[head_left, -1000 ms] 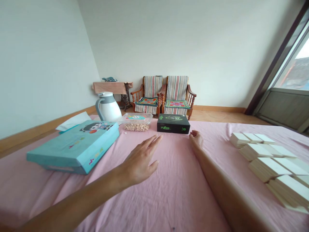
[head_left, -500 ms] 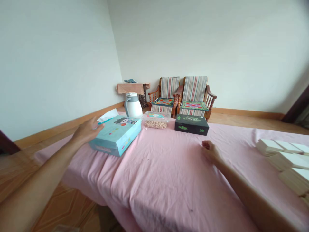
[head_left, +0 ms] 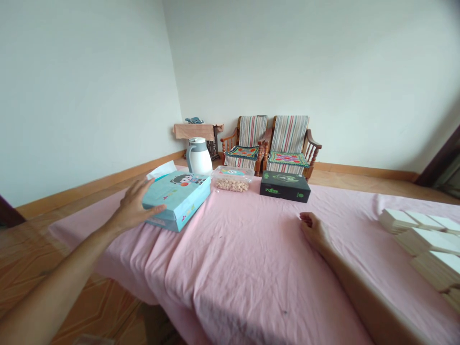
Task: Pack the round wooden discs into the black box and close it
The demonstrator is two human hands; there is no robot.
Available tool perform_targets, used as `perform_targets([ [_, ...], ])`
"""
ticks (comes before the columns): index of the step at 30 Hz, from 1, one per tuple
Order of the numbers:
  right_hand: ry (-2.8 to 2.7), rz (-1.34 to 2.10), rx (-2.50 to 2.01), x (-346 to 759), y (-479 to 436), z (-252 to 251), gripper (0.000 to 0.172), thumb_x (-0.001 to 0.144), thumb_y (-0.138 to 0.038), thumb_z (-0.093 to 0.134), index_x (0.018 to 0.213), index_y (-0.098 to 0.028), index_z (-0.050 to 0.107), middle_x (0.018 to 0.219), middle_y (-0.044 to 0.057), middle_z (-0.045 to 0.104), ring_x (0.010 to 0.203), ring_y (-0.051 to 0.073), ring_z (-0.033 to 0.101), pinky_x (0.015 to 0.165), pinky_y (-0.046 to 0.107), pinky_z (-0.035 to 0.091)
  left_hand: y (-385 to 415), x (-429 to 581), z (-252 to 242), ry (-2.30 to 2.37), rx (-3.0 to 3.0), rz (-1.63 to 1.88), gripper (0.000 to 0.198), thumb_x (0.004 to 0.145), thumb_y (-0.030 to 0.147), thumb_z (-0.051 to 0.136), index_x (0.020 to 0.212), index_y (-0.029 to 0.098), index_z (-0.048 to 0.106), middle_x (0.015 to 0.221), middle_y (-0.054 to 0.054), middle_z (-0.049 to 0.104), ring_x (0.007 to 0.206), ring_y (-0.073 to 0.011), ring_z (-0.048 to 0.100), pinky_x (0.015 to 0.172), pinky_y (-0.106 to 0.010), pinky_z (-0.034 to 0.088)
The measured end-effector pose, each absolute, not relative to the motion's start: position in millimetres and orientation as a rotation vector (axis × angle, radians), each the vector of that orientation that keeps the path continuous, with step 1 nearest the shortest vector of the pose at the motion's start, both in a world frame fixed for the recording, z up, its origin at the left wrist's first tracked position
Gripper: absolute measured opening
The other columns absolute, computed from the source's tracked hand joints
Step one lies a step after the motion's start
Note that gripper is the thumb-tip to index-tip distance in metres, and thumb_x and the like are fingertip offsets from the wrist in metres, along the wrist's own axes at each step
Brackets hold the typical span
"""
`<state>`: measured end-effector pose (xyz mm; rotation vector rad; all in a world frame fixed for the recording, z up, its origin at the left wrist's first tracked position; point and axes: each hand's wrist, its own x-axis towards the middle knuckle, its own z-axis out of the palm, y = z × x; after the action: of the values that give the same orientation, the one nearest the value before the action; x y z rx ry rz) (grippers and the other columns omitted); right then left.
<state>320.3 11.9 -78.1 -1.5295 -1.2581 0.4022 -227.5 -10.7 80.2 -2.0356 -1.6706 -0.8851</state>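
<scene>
My left hand (head_left: 134,205) lies against the left end of a light-blue tissue box (head_left: 187,194), its fingers spread and the thumb stretched over the front edge. A white tissue (head_left: 161,170) sticks out of the box top, behind my fingers. On the pink tablecloth (head_left: 237,249), my right hand (head_left: 314,227) rests with its fingers curled in and nothing visible in them. Just beyond it sits a black box with green print (head_left: 285,186). Between the two boxes is a clear plastic container (head_left: 233,179) of pale shelled nuts, perhaps pistachios.
A white and grey thermos jug (head_left: 200,158) stands behind the tissue box. Stacks of white-topped tiles or blocks (head_left: 427,235) occupy the table's right side. Past the table are two wooden armchairs (head_left: 291,139) and a small cloth-covered stand (head_left: 196,131).
My left hand has shifted forward and right along the tissue box, its thumb now over the front edge. My right hand stays in nearly the same spot.
</scene>
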Motion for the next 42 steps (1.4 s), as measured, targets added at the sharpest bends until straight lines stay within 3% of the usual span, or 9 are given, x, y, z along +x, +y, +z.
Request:
perform_targets([
  [1,-1.260,0.397,-1.530,320.0,11.9,-78.1,0.027,0.063,-0.017,0.049,0.089,-0.019,0.059,0.091,0.009,0.066,0.085,0.021,0.063,0.080,0.039,0.051,-18.4,-218.7,74.6,-1.614,-2.098,-0.734,0.086,0.065,0.056,0.069,0.135,0.019,0.036,0.146,-0.016,0.034,0.134,-0.0317,0.032,0.106,-0.048,0.030],
  [3,-1.262,0.387,-1.532,319.4,12.1,-78.1,0.028,0.063,-0.017,0.049,0.089,-0.018,0.059,0.090,0.009,0.066,0.084,0.021,0.063,0.079,0.039,0.051,-30.9,-201.0,61.7,-1.538,-2.130,-0.576,0.088,0.063,0.054,0.070,0.137,0.023,0.034,0.146,-0.013,0.036,0.136,-0.0318,0.028,0.109,-0.048,0.024],
  [7,-1.273,0.366,-1.540,319.6,13.2,-79.6,0.029,0.063,-0.016,0.048,0.090,-0.019,0.059,0.092,0.008,0.066,0.085,0.020,0.063,0.078,0.037,0.051,-35.5,-179.9,38.6,-1.495,-2.093,-0.597,0.063,0.076,0.041,0.059,0.132,0.023,0.037,0.137,-0.014,0.048,0.130,-0.0280,0.039,0.110,-0.046,0.021],
  [16,-1.306,0.336,-1.544,320.2,14.3,-81.9,0.029,0.064,-0.016,0.046,0.090,-0.018,0.059,0.090,0.006,0.065,0.082,0.018,0.062,0.077,0.034,0.050,-10.4,-189.9,33.1,-1.366,-1.912,-0.893,0.053,0.076,0.042,0.060,0.122,0.023,0.041,0.125,-0.013,0.057,0.119,-0.0288,0.051,0.103,-0.044,0.035],
  [22,-1.322,0.348,-1.546,320.5,12.7,-81.6,0.030,0.065,-0.017,0.047,0.092,-0.018,0.059,0.091,0.006,0.064,0.083,0.018,0.062,0.076,0.034,0.050,1.5,-191.9,50.3,-1.294,-1.578,-1.501,0.074,0.076,0.070,0.041,0.117,0.008,0.043,0.115,-0.021,0.052,0.111,-0.0304,0.051,0.097,-0.042,0.039],
  [26,-1.327,0.346,-1.541,321.1,12.2,-81.1,0.029,0.064,-0.016,0.047,0.090,-0.019,0.059,0.090,0.006,0.064,0.083,0.019,0.061,0.078,0.035,0.050,8.4,-189.7,62.9,-1.298,-1.393,-1.673,0.082,0.072,0.079,0.030,0.112,0.007,0.040,0.102,-0.016,0.050,0.094,-0.0252,0.053,0.086,-0.039,0.043],
  [32,-1.335,0.352,-1.535,319.4,9.4,-78.6,0.029,0.064,-0.015,0.048,0.090,-0.019,0.060,0.091,0.006,0.065,0.083,0.019,0.061,0.078,0.035,0.050,3.1,-178.1,107.9,-1.183,-1.179,-1.857,0.073,0.079,0.075,0.018,0.104,0.010,0.039,0.094,-0.008,0.047,0.089,-0.0182,0.048,0.086,-0.034,0.041],
  [35,-1.333,0.366,-1.532,317.0,5.9,-72.0,0.028,0.065,-0.018,0.049,0.091,-0.018,0.060,0.091,0.007,0.065,0.084,0.019,0.061,0.079,0.036,0.049,-11.0,-157.1,140.4,-0.999,-1.218,-1.964,0.063,0.082,0.070,0.027,0.098,0.011,0.042,0.087,-0.004,0.046,0.082,-0.0138,0.047,0.083,-0.031,0.042],
  [42,-1.452,0.483,-1.398,286.0,-25.5,-16.9,0.038,0.080,-0.044,0.049,0.097,-0.014,0.065,0.095,0.010,0.068,0.084,0.020,0.063,0.072,0.032,0.050,-32.3,-64.3,193.9,-0.891,-1.559,-2.095,0.048,0.085,0.060,0.035,0.088,0.013,0.046,0.075,0.003,0.036,0.071,-0.0062,0.041,0.074,-0.022,0.038],
])
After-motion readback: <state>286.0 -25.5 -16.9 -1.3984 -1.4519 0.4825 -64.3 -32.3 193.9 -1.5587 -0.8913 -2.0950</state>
